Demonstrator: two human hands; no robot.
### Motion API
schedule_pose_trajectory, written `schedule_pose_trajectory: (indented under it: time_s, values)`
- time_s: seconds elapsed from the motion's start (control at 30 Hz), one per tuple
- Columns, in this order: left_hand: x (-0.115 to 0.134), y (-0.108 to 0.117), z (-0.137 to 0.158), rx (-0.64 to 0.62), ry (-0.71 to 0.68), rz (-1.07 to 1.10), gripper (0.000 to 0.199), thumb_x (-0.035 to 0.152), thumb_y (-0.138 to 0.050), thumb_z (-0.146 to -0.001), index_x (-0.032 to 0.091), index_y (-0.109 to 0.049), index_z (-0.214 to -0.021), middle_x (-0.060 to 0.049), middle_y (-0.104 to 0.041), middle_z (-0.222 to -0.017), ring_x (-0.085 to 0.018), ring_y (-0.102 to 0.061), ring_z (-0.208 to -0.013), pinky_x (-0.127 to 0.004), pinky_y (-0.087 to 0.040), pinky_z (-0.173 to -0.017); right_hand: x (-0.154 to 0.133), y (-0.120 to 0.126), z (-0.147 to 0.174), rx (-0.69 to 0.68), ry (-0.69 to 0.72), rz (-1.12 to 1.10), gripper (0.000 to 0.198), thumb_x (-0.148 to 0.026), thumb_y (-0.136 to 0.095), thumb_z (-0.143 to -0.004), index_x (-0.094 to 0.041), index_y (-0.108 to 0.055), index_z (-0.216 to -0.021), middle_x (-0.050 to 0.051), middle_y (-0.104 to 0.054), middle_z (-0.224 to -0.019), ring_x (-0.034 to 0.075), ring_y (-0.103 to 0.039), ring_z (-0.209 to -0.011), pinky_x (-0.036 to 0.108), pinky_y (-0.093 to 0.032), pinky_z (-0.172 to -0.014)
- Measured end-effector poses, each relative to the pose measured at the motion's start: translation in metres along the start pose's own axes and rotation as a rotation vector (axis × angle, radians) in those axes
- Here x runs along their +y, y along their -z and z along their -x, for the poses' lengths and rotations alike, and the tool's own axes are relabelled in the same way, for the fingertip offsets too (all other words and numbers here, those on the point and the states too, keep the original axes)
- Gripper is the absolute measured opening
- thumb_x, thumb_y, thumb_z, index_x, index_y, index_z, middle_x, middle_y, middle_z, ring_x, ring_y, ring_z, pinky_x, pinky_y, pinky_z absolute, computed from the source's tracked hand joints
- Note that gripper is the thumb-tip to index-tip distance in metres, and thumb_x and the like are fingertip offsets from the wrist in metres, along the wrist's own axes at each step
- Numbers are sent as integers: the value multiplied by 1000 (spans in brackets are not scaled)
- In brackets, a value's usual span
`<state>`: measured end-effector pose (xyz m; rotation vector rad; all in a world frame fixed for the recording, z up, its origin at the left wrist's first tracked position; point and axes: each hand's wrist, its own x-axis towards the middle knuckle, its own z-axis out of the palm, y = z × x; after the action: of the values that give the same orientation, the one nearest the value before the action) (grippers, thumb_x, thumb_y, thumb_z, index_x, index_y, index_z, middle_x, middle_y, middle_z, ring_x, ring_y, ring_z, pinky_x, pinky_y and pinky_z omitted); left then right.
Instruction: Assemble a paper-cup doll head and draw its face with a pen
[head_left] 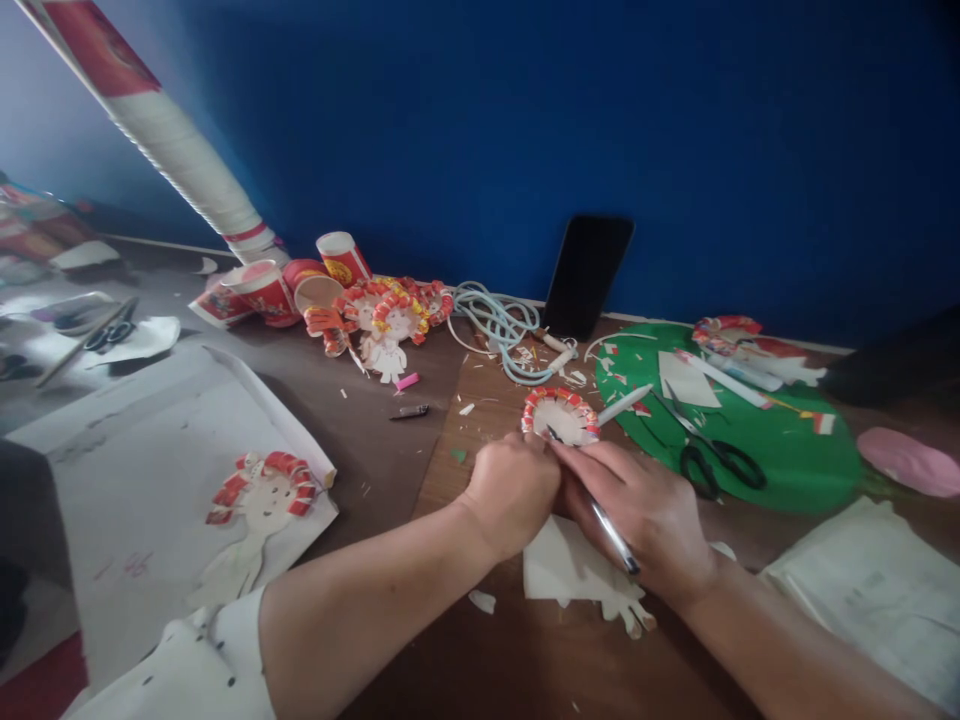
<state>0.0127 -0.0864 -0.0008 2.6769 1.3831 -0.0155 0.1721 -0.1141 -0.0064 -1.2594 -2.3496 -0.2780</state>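
A round paper cutout [568, 422] with a rim of red-and-white folded strips lies in front of me, its lower part covered by my hands. My left hand [517, 492] is closed at its lower left edge and holds it. A pen [613, 535] with a clear barrel and dark end is gripped in my right hand [641, 510]; the tip reaches the pale middle of the cutout. Below my hands lies white paper [566, 570] with a small doll-like cut shape [628, 608] at its edge.
Black-handled scissors [712, 455] and paper scraps rest on a green sheet [810, 455] to the right. A phone [589, 275] leans on the blue wall beside a coiled cable [499, 320]. Red paper cups [262, 290] and a finished-looking doll cutout [262, 500] are left.
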Motion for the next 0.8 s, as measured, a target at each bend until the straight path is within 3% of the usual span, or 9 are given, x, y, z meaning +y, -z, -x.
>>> schedule_pose_trajectory:
  time_s: [0.23, 0.63, 0.8]
  values:
    - [0, 3, 0, -25, 3, 5, 21, 13, -45, -88, 9, -64, -96, -13, -65, -91, -25, -65, -80, -32, -53, -59, -1, 2, -2, 16, -10, -44, 30, -22, -58, -85, -18, -66, -114, 5, -69, -88, 17, -63, -78, 29, -49, -74]
    - [1, 3, -1, -8, 13, -20, 29, 14, -39, -91, 7, -60, -110, -13, -66, -94, -24, -66, -82, -32, -53, -61, -1, 2, -1, 10, -12, -31, 26, -23, -58, -85, -17, -67, -109, 4, -69, -84, 17, -64, -74, 29, -48, -69]
    - [1, 4, 1, -8, 30, -41, 29, 15, -40, -91, 8, -59, -112, -14, -66, -94, -23, -66, -82, -31, -52, -61, 4, 6, -2, 76, -79, -127, 33, -20, -55, -87, -19, -63, -119, 6, -70, -95, 17, -66, -83, 29, -50, -76]
